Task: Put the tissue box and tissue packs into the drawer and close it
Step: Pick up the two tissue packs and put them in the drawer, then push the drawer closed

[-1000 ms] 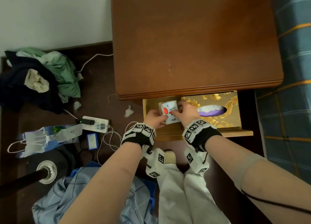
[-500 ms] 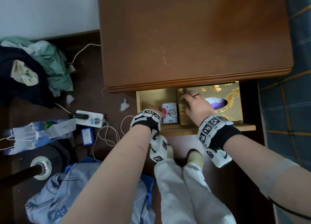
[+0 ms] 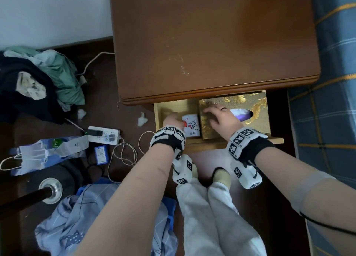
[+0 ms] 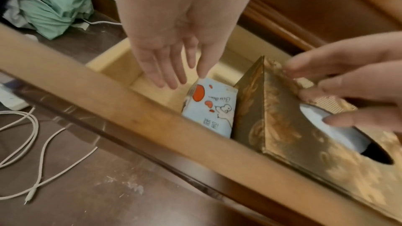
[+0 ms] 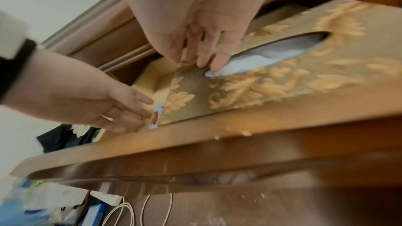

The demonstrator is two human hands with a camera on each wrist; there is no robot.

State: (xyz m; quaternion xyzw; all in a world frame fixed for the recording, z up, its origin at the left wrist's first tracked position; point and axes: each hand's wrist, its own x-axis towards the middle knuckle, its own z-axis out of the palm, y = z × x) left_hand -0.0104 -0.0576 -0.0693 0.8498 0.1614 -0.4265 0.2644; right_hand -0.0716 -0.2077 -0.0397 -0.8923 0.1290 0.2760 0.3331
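The drawer point(image 3: 212, 143) of the wooden nightstand is pulled out. A gold patterned tissue box point(image 3: 257, 125) fills its right part. A white tissue pack point(image 3: 192, 127) with red spots stands on edge against the box's left side. My left hand point(image 3: 172, 120) hovers over the pack with straight fingers point(image 4: 172, 75), its thumb tip touching the pack point(image 4: 211, 111). My right hand point(image 3: 221, 117) rests flat on the left end of the tissue box point(image 5: 304, 68), fingertips point(image 5: 202, 57) at the edge of the slot. Neither hand holds anything.
The nightstand top point(image 3: 212, 44) overhangs the drawer's back. A bed with blue plaid cover point(image 3: 331, 101) is close on the right. On the floor at left lie a power strip point(image 3: 104, 135), cables point(image 3: 123, 151), a paper bag point(image 3: 44, 155) and heaps of clothes point(image 3: 38, 82). My feet point(image 3: 221, 176) stand below the drawer.
A second ago both hands held the tissue pack over the drawer. It now stands inside beside the box, my left hand has let go, and my right hand has moved onto the box.
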